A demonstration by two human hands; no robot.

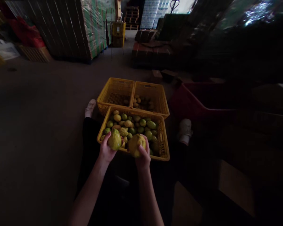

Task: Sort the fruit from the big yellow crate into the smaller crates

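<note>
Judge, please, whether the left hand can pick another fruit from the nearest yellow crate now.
Probably not while the left hand holds a green-yellow fruit. Otherwise the way looks free: the nearest yellow crate is open-topped, with other fruits near the hand.

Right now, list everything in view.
Front crate: 1, yellow, between legs
Fruits: many, green to yellow, mostly front crate
Rear crates: 2, yellow, beyond front crate
Bin: 1, dark red, right
Wrapped stack: 1, green-brown, upper left
Box: 1, yellow, back
Far stack: 1, pale blue, back
Pallets: several, brown, back
Flat pieces: 2, brown, lower right
Others: too dim to name
Shoes: 2, pale, flanking crates
Left hand: 1, holding greener fruit
Right hand: 1, holding yellower fruit
</note>
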